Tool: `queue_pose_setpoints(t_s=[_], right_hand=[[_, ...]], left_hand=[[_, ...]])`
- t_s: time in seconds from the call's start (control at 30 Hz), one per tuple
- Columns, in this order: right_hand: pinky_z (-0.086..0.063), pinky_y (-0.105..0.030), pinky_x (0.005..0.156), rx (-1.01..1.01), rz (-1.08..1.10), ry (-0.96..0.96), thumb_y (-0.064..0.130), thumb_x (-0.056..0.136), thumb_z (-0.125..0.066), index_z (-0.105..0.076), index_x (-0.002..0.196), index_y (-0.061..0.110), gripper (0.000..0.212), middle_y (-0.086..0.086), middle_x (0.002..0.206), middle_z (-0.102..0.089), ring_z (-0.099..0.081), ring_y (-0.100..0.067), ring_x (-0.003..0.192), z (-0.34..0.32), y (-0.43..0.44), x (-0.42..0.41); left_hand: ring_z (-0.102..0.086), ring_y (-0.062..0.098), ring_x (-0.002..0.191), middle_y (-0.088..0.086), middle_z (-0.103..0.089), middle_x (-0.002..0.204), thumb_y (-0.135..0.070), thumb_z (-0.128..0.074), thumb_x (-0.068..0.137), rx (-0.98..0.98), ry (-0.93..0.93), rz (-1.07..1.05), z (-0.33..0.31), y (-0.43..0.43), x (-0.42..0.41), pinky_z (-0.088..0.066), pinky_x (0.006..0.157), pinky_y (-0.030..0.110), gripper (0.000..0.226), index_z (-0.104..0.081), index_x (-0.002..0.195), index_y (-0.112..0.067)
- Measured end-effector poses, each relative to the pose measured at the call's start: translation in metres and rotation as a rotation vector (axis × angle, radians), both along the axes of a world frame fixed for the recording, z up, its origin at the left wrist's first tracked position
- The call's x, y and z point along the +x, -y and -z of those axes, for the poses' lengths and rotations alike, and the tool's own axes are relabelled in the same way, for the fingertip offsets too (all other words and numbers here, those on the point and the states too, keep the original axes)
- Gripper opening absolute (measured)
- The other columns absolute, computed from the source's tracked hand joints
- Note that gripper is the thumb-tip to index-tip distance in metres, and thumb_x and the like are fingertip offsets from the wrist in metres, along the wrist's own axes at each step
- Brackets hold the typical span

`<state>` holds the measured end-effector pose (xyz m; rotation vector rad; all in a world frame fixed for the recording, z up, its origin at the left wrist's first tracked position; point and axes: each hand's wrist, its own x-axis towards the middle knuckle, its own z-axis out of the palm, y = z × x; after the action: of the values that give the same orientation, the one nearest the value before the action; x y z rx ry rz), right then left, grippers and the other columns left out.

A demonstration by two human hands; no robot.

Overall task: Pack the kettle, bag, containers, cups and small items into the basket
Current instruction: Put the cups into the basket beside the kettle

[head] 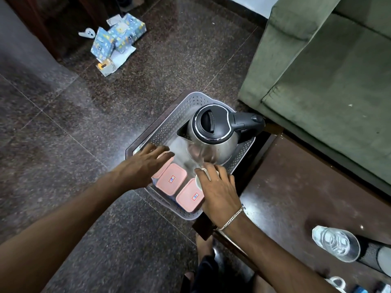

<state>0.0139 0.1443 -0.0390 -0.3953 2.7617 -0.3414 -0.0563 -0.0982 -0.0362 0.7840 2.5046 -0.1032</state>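
Note:
A grey perforated basket [169, 121] sits on a dark stand on the floor. A steel kettle [211, 134] with a black lid and handle stands inside it at the back right. Three pink-lidded containers lie at the front: one [171, 179] in the middle, one [190, 197] at the front right, one [164, 166] partly under my left hand. My left hand [143, 166] hovers flat over the basket's left side, fingers apart, holding nothing. My right hand [218, 187] grips a small white cup [198, 181] over the basket's right front, just below the kettle.
A green sofa [328, 81] stands on the right. A dark wooden table [296, 187] at lower right carries a clear glass [336, 243] and small items along the bottom edge. Blue patterned boxes [118, 37] and papers lie on the floor at the upper left.

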Motion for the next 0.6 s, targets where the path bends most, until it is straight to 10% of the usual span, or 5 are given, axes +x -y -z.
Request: queue_pose_setpoints(t_s=[0.6], right_hand=[[-0.035,-0.048,0.077,0.001,0.026,0.019,-0.001,0.052,-0.07,-0.054,0.114,0.034,0.073,0.017,0.131,-0.053,-0.043,-0.028,0.105,0.008,0.002,-0.007]], left_hand=[[-0.034,0.03,0.143,0.003,-0.029,0.163,-0.022,-0.084,0.074,0.006,-0.004,-0.022,0.011,0.005,0.008,-0.043,0.113,0.044,0.099,-0.031,0.156,-0.025]])
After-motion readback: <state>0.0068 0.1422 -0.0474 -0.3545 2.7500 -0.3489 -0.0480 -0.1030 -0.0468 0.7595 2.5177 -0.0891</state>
